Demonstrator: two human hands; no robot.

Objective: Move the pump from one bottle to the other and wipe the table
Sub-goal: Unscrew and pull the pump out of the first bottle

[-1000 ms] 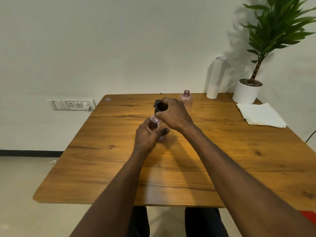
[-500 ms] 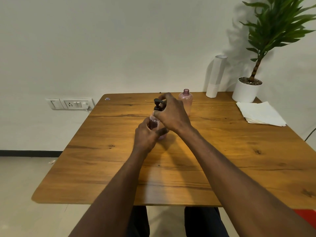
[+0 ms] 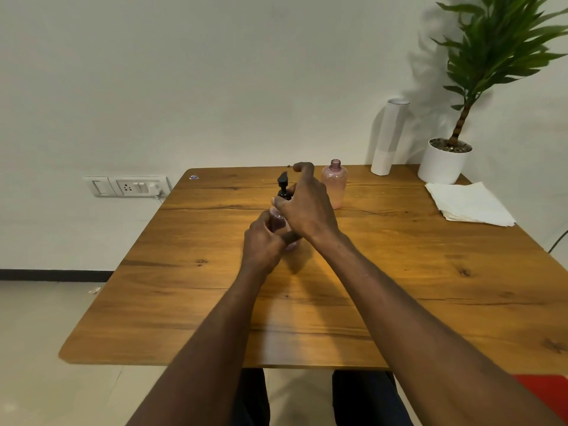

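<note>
A small pink bottle (image 3: pixel 277 222) stands mid-table, mostly hidden by my hands. My left hand (image 3: pixel 264 241) is wrapped around its body. A black pump (image 3: pixel 283 186) sticks up from its neck, and my right hand (image 3: pixel 307 204) grips the pump's collar from the right, index finger raised. A second pink bottle (image 3: pixel 334 187) with an uncapped neck stands just behind and to the right, apart from my hands. A folded white cloth (image 3: pixel 468 204) lies at the table's right side.
The wooden table (image 3: pixel 399 272) carries a white paper roll (image 3: pixel 388 136) and a white potted plant (image 3: pixel 444 159) at its far right corner. A wall socket (image 3: pixel 127 186) sits at the left. A red object (image 3: pixel 544 395) shows at the lower right.
My right hand has turned on the pump and its fingers have opened upward, so the black pump head now shows. My left hand has kept its hold on the bottle.
</note>
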